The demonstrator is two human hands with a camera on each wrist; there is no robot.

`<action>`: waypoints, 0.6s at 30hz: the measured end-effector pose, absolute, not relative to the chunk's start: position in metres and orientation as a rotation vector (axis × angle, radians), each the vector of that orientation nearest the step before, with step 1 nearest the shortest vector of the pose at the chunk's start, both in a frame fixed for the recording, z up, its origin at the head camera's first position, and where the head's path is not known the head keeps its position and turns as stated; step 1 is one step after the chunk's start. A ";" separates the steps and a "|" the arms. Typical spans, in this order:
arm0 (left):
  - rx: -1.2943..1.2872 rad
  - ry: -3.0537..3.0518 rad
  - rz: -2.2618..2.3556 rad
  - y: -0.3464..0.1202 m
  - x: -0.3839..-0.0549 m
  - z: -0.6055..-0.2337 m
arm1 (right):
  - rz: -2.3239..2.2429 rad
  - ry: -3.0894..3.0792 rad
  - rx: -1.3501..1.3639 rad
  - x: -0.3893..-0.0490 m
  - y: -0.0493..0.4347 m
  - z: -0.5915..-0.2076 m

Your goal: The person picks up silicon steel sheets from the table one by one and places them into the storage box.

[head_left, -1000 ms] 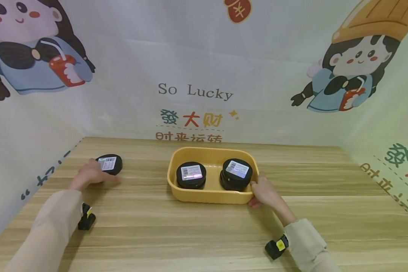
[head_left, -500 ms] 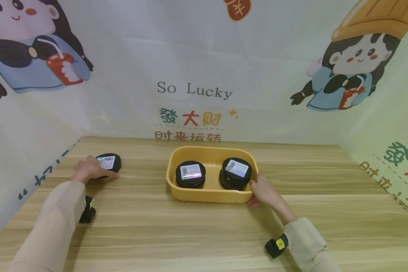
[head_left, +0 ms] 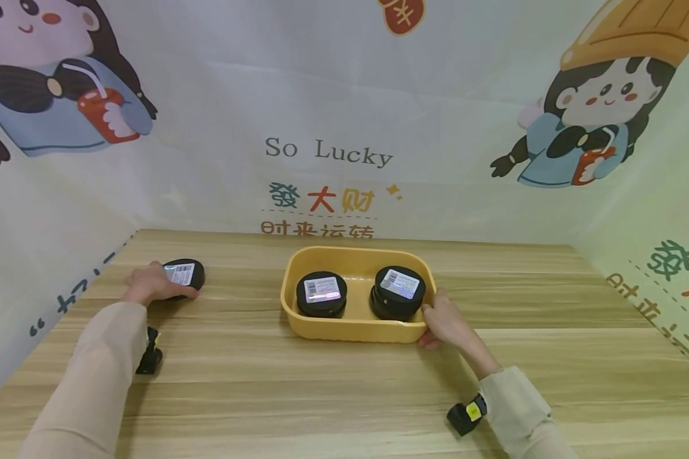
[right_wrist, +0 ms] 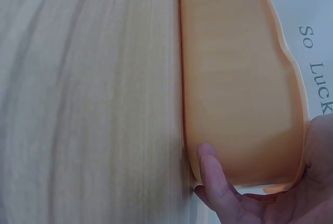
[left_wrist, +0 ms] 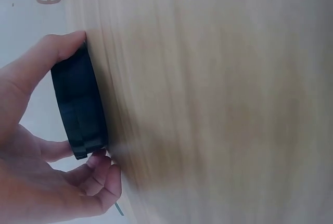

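Note:
My left hand (head_left: 149, 284) grips a flat, round black container (head_left: 198, 275) with a white barcode label on top, at the table's far left. In the left wrist view, the thumb lies on one side of the container (left_wrist: 78, 104) and fingers on the other. With my right hand (head_left: 449, 320) I hold the right end of a yellow plastic bin (head_left: 350, 330), fingers curled under its corner in the right wrist view. Inside the bin, one similar labelled black container (head_left: 323, 308) sits at the left, and stacked ones (head_left: 398, 306) stand at the right.
The wood-grain table (head_left: 298, 401) has a printed white backdrop (head_left: 218, 159) along its back and both sides. A small black wrist camera (head_left: 149, 354) hangs at the left sleeve and a second wrist camera (head_left: 465, 417) at the right one.
My left hand has shifted slightly forward and its thumb has closed in against the front of the black container. The right hand and bin stay where they were.

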State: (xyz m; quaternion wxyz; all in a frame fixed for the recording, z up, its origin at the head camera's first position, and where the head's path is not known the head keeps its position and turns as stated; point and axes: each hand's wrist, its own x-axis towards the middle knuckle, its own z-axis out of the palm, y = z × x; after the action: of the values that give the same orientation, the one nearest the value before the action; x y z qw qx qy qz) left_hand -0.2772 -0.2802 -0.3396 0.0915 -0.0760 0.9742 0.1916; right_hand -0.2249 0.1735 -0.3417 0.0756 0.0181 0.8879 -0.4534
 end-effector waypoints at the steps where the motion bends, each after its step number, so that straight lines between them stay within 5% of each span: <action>1: -0.219 2.898 0.552 -0.280 -0.277 -0.339 | -1.360 2.661 0.055 -0.225 0.173 -0.342; 18: -0.218 2.978 0.576 -0.281 -0.277 -0.339 | -1.366 2.658 0.057 -0.226 0.174 -0.342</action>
State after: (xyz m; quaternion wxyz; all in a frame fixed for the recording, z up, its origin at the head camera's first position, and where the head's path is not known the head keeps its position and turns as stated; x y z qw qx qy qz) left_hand -0.2766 -0.2807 -0.3393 0.0504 -0.0716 0.9780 0.1893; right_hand -0.2255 0.1744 -0.3423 0.0761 0.0191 0.8866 -0.4558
